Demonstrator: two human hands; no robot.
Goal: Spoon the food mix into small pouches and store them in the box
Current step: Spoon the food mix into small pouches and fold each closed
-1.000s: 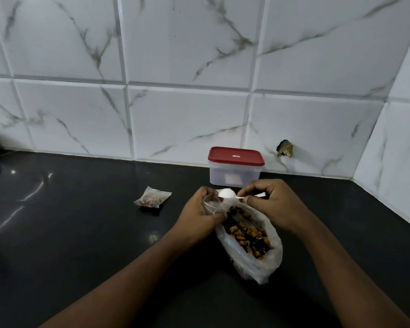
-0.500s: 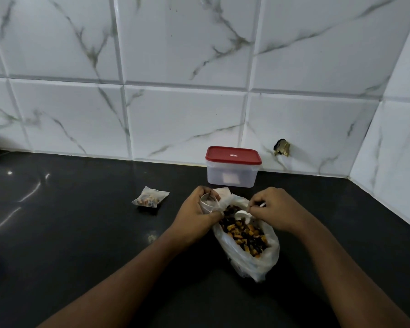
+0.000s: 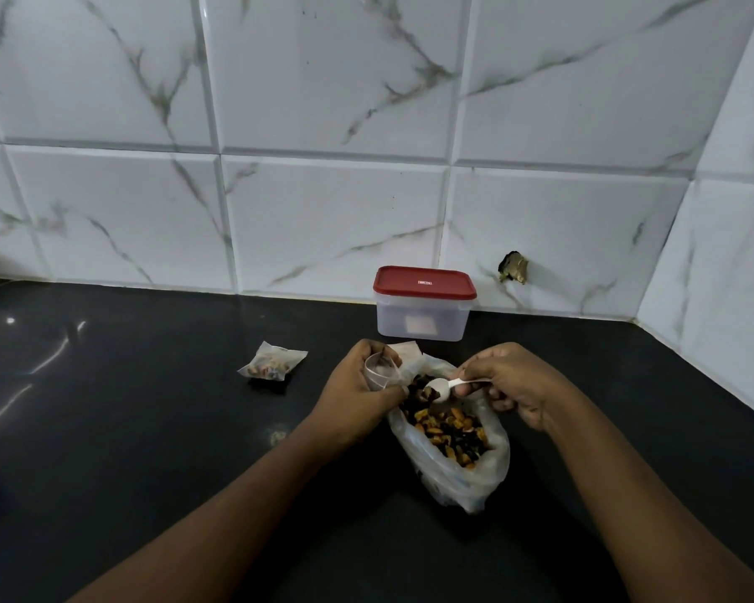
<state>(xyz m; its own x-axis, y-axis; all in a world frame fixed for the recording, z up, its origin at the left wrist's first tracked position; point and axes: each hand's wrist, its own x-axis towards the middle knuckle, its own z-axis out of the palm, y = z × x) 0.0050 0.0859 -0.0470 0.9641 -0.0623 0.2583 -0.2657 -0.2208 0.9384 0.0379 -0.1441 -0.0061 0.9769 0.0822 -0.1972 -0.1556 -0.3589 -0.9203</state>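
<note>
A clear plastic bag of brown and orange food mix lies open on the black counter. My left hand holds a small clear pouch open at the bag's left rim. My right hand pinches the handle of a white plastic spoon, whose bowl dips into the top of the mix. One filled small pouch lies on the counter to the left. The translucent box with its red lid on stands behind the bag, against the wall.
The black counter runs to a white marble-tiled wall at the back and on the right. A small broken hole shows in the tile right of the box. Something white lies behind my left hand.
The spoon came down from above the bag's mouth into the mix and now sits at the top of it. My left hand kept holding the pouch in place.
</note>
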